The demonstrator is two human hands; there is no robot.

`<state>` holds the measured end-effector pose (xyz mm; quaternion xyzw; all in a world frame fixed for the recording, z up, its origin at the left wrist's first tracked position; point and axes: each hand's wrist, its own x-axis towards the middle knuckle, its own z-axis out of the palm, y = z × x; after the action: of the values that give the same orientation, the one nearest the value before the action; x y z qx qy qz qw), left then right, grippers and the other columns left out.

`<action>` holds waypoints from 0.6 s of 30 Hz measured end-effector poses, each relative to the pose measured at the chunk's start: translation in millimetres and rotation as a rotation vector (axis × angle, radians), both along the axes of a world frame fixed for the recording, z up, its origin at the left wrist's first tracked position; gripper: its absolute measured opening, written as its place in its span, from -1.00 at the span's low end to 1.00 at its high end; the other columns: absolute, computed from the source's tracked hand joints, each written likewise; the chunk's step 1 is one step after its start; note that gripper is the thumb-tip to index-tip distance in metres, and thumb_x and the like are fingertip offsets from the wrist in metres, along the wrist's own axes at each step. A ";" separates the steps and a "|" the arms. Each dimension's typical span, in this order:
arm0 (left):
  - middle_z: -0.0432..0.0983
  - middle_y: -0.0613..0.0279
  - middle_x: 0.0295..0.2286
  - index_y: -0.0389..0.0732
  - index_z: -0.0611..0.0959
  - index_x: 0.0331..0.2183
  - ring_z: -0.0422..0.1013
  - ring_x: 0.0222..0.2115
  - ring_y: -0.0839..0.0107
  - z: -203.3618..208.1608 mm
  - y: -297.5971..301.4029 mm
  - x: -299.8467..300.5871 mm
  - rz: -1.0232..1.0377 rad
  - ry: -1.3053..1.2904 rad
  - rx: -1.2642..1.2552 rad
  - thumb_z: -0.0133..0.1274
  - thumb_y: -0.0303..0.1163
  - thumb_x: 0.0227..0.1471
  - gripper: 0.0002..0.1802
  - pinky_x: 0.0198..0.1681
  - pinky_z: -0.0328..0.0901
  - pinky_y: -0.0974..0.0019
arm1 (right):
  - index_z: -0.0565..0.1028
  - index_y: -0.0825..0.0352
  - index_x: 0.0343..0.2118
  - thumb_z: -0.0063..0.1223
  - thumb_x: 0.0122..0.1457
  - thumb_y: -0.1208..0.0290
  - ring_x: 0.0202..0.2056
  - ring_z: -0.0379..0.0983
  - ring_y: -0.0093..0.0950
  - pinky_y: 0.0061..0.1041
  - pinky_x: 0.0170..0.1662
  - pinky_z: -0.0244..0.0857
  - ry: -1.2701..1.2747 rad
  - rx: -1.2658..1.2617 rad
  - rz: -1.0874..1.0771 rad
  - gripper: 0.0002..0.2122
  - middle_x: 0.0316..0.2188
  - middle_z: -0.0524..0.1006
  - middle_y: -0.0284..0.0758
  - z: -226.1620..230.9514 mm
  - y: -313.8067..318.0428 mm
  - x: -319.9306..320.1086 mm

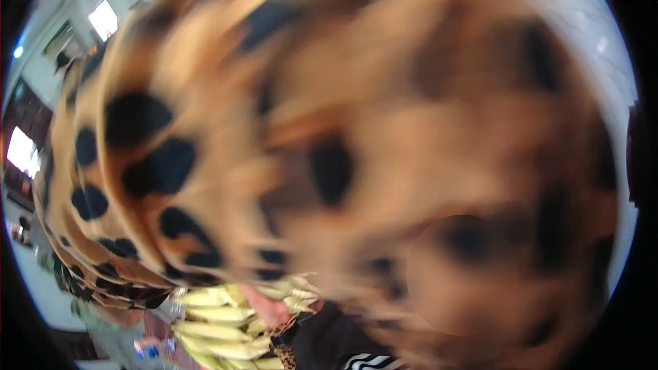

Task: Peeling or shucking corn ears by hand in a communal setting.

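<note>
A tan cloth with dark leopard spots (329, 116) fills most of the head view, very close and blurred by motion. Its folds narrow toward the lower left, like a sleeve, where a small patch of skin (127, 316) shows at the end. Below the cloth lies a pile of pale yellow-green corn ears in their husks (219, 329). A bare hand or wrist (271, 310) with a leopard-print cuff (282, 349) reaches over the corn, its fingers hidden. I cannot tell which of these parts are my left hand or my right hand, nor what they hold.
Black fabric with white stripes (370, 362) is beside the corn at the lower edge. A small blue and white item (154, 348) lies to the corn's left. Bright windows (103, 20) and dark furniture (24, 106) line the left side; a pale wall or floor curves along the right.
</note>
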<state>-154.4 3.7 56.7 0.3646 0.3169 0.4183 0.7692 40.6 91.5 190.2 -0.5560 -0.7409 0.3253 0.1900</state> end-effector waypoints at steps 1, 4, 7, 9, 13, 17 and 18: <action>0.28 -0.01 -0.11 -0.25 0.30 -0.03 0.27 -0.11 0.13 6.3 2.0 20.1 -0.062 -0.040 -0.026 -0.13 -0.12 0.05 -0.48 -0.07 0.25 0.14 | 0.48 0.39 -0.39 -0.14 0.03 0.32 -0.45 0.44 -0.37 -0.38 -0.34 0.29 -0.023 0.000 -0.057 -0.76 -0.54 0.49 -0.16 5.5 -9.5 16.9; 0.30 0.00 -0.12 -0.23 0.32 -0.05 0.28 -0.13 0.16 25.3 2.9 84.4 -0.268 -0.165 -0.110 -0.14 -0.09 0.06 -0.49 -0.09 0.27 0.14 | 0.48 0.39 -0.39 -0.13 0.03 0.32 -0.46 0.44 -0.39 -0.40 -0.35 0.29 -0.102 0.001 -0.244 -0.76 -0.55 0.49 -0.17 24.1 -45.4 69.1; 0.32 0.02 -0.14 -0.22 0.33 -0.06 0.30 -0.14 0.18 40.6 -2.5 114.0 -0.385 -0.209 -0.210 -0.15 -0.06 0.06 -0.49 -0.10 0.29 0.14 | 0.48 0.40 -0.40 -0.13 0.04 0.32 -0.47 0.44 -0.40 -0.41 -0.35 0.30 -0.103 -0.013 -0.344 -0.76 -0.56 0.49 -0.17 25.9 -68.2 92.2; 0.34 0.03 -0.16 -0.22 0.34 -0.07 0.31 -0.15 0.19 50.7 -3.9 117.6 -0.400 -0.218 -0.282 -0.16 -0.04 0.06 -0.49 -0.12 0.30 0.15 | 0.48 0.40 -0.40 -0.13 0.04 0.31 -0.48 0.44 -0.41 -0.41 -0.36 0.30 -0.078 -0.030 -0.353 -0.76 -0.56 0.49 -0.18 21.3 -69.3 94.0; 0.36 0.05 -0.18 -0.20 0.36 -0.09 0.33 -0.18 0.22 56.3 4.0 102.7 -0.323 -0.272 -0.415 -0.17 0.00 0.06 -0.49 -0.14 0.32 0.15 | 0.48 0.40 -0.40 -0.13 0.05 0.31 -0.49 0.44 -0.43 -0.43 -0.37 0.30 -0.041 -0.068 -0.267 -0.76 -0.58 0.49 -0.19 5.3 -47.8 78.2; 0.39 0.07 -0.21 -0.19 0.38 -0.11 0.34 -0.20 0.25 59.1 15.6 62.6 -0.145 -0.357 -0.495 -0.18 0.03 0.06 -0.48 -0.17 0.34 0.16 | 0.48 0.40 -0.40 -0.13 0.06 0.31 -0.50 0.44 -0.45 -0.44 -0.38 0.30 0.000 -0.085 -0.081 -0.76 -0.59 0.49 -0.21 -6.2 -11.0 38.4; 0.40 0.08 -0.21 -0.18 0.39 -0.12 0.35 -0.20 0.26 57.6 21.3 49.8 -0.106 -0.388 -0.498 -0.18 0.04 0.07 -0.48 -0.17 0.34 0.16 | 0.48 0.40 -0.40 -0.12 0.06 0.31 -0.50 0.44 -0.45 -0.45 -0.38 0.30 0.003 -0.076 -0.035 -0.76 -0.59 0.49 -0.21 -7.5 1.0 28.2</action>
<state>-104.7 25.0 114.4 0.0946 0.2374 0.3492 0.9015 68.7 92.5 182.6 -0.5754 -0.7178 0.3506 0.1754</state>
